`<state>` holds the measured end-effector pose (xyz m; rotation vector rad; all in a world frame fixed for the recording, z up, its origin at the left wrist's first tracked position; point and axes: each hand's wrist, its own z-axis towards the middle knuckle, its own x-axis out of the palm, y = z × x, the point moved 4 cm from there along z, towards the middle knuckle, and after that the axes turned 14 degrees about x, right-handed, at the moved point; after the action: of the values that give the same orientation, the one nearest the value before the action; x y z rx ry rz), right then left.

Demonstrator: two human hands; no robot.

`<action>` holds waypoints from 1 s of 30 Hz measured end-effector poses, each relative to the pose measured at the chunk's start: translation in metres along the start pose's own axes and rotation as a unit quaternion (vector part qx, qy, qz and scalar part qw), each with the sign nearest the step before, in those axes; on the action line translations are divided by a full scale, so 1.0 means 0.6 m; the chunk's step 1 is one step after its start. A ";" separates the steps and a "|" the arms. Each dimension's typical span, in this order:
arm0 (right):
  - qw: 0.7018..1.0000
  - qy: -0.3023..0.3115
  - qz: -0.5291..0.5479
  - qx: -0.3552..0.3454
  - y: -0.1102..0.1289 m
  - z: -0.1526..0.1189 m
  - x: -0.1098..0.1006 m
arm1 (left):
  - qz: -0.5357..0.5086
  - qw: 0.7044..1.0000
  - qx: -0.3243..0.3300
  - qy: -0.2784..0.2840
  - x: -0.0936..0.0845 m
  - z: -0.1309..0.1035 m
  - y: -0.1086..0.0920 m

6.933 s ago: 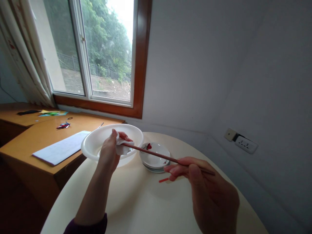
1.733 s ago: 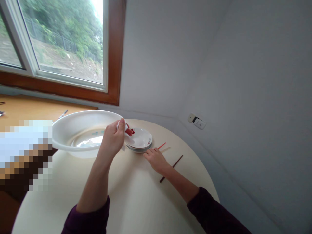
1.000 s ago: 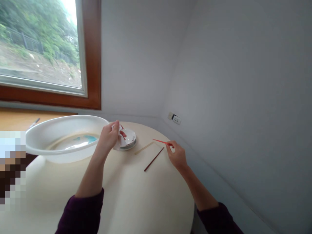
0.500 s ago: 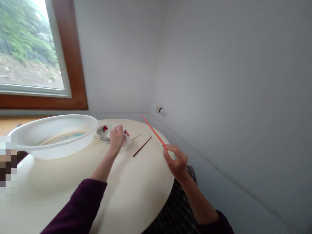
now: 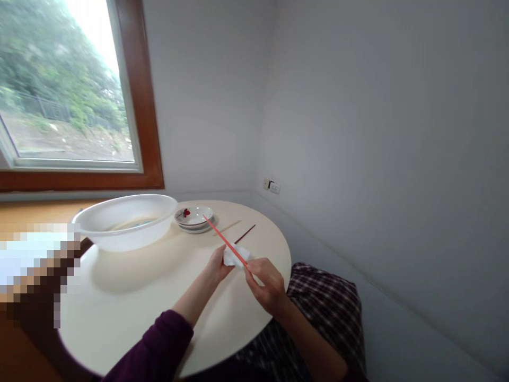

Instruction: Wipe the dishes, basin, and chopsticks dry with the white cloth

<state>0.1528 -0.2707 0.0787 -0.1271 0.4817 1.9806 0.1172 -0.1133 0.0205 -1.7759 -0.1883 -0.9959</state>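
Note:
My right hand (image 5: 267,284) pinches the near end of a red chopstick (image 5: 220,235), which slants up and away to the left. My left hand (image 5: 218,264) is closed on a crumpled white tissue (image 5: 229,258), right beside the chopstick; whether the tissue wraps it I cannot tell. Beyond the tissue lies a dark red-brown chopstick (image 5: 248,232), partly covered. A pale chopstick (image 5: 231,226) rests on the table farther back. Past the red chopstick's tip, a white bowl with a red flower (image 5: 194,215) sits stacked on other dishware.
A large translucent white basin (image 5: 131,241) stands at the left of the round cream table (image 5: 159,313). Walls meet behind it, with a power socket (image 5: 274,188) low on the right one. Dark plaid cloth (image 5: 330,297) is beside the table's right edge. A window is at upper left.
My left hand has drawn back from beside the bowl with the tissue. My right hand has moved left, bringing the red chopstick to the tissue. The view has shifted somewhat.

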 end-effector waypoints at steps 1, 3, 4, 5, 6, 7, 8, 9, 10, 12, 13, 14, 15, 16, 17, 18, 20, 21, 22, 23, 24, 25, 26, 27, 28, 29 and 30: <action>1.000 -0.005 0.001 0.006 -0.003 -0.004 0.007 | -0.014 1.000 -0.005 0.005 -0.002 -0.002 0.002; 1.000 -0.010 -0.001 0.024 -0.012 -0.014 0.020 | -0.038 0.999 -0.012 0.010 -0.007 -0.004 0.005; 0.999 -0.008 -0.006 0.037 -0.017 -0.019 0.027 | -0.047 0.999 -0.016 0.010 -0.011 -0.005 0.007; 0.999 -0.003 -0.013 0.052 -0.023 -0.026 0.033 | -0.054 0.998 -0.021 0.009 -0.014 -0.006 0.008; 0.997 0.003 -0.020 0.068 -0.029 -0.032 0.039 | -0.060 0.998 -0.027 0.007 -0.016 -0.007 0.010; 0.996 0.009 -0.028 0.084 -0.035 -0.040 0.044 | -0.065 0.997 -0.031 0.006 -0.018 -0.009 0.010; 0.994 0.013 -0.035 0.099 -0.042 -0.047 0.049 | -0.070 0.997 -0.035 0.005 -0.018 -0.010 0.011; 0.993 0.015 -0.041 0.112 -0.048 -0.054 0.053 | -0.075 0.996 -0.038 0.005 -0.018 -0.013 0.011; 0.991 0.016 -0.045 0.124 -0.053 -0.060 0.056 | -0.080 0.996 -0.040 0.008 -0.018 -0.016 0.010; 0.988 0.019 -0.052 0.146 -0.062 -0.071 0.063 | -0.088 0.995 -0.048 0.019 -0.015 -0.022 0.009; 0.986 0.023 -0.056 0.158 -0.066 -0.075 0.067 | -0.092 0.994 -0.053 0.027 -0.014 -0.025 0.009; 0.983 0.029 -0.060 0.171 -0.069 -0.078 0.071 | -0.096 0.993 -0.058 0.036 -0.012 -0.028 0.009; 0.980 0.036 -0.064 0.183 -0.072 -0.081 0.075 | -0.101 0.992 -0.061 0.044 -0.011 -0.030 0.010; 0.977 0.044 -0.068 0.195 -0.074 -0.082 0.079 | -0.106 0.991 -0.062 0.052 -0.011 -0.031 0.011; 0.974 0.053 -0.072 0.207 -0.075 -0.084 0.083 | -0.112 0.990 -0.062 0.058 -0.010 -0.032 0.012; 0.971 0.062 -0.077 0.219 -0.076 -0.085 0.087 | -0.117 0.989 -0.062 0.063 -0.011 -0.032 0.014; 0.962 0.083 -0.089 0.244 -0.078 -0.086 0.094 | -0.123 0.988 -0.062 0.068 -0.012 -0.031 0.018; 0.957 0.093 -0.096 0.256 -0.079 -0.086 0.098 | -0.125 0.988 -0.062 0.070 -0.012 -0.030 0.020; 0.952 0.104 -0.104 0.268 -0.079 -0.087 0.100 | -0.126 0.988 -0.061 0.072 -0.013 -0.029 0.021; 0.947 0.115 -0.113 0.279 -0.079 -0.088 0.102 | -0.126 0.988 -0.059 0.073 -0.014 -0.027 0.022; 0.941 0.126 -0.122 0.288 -0.078 -0.088 0.104 | -0.126 0.988 -0.055 0.074 -0.015 -0.026 0.023; 0.936 0.137 -0.133 0.297 -0.078 -0.088 0.104 | -0.125 0.988 -0.050 0.073 -0.015 -0.025 0.023; 0.930 0.146 -0.144 0.304 -0.077 -0.088 0.105 | -0.122 0.989 -0.044 0.072 -0.016 -0.024 0.025; 0.925 0.155 -0.156 0.311 -0.076 -0.088 0.105 | -0.118 0.990 -0.039 0.069 -0.017 -0.023 0.026; 0.919 0.164 -0.169 0.318 -0.076 -0.087 0.104 | -0.112 0.991 -0.035 0.067 -0.018 -0.022 0.028; 0.912 0.171 -0.183 0.324 -0.076 -0.086 0.104 | -0.106 0.992 -0.031 0.065 -0.019 -0.021 0.031; 0.906 0.179 -0.196 0.330 -0.077 -0.085 0.103 | -0.101 0.992 -0.027 0.064 -0.019 -0.021 0.033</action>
<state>0.1595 -0.2214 0.0009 -0.1446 1.2393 1.3148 0.1141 -0.1290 -0.0002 -1.7606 -0.2657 -1.2670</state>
